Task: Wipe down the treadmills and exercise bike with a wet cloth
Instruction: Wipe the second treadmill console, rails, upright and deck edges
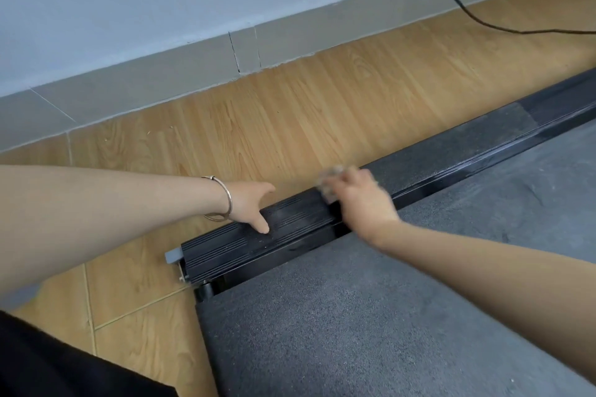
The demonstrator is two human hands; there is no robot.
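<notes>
Where the treadmill (354,316) fills the lower right of the view, its walking belt shows as a broad, speckled grey surface with a dull, dusty film and faint smear marks. Along the belt's left edge runs the side rail (258,242), a long black ribbed strip that ends near the camera in a small grey end cap (172,256). The near stretch of the rail looks dark and glossy, the stretch just beyond the hands is matt grey with dust, and the far end at the upper right is dark again.

The cloth (329,180) is a small pale grey wad, blurred, lying on top of the rail at the line where glossy black meets dusty grey. The right hand (364,203) is over it, knuckles up and fingers curled round it, holding it down on the rail; the blur hides the fingertips. The left hand (248,206) lies just beside it on the nearer part of the rail, spread flat and holding nothing, thumb laid on the ribbed top and fingers reaching past the outer edge toward the floor (258,126). A thin metal bracelet (225,200) circles that wrist.

Wood-look flooring separates the treadmill from a grey skirting (161,80), and a black cable (458,0) trails down the wall at the upper right
</notes>
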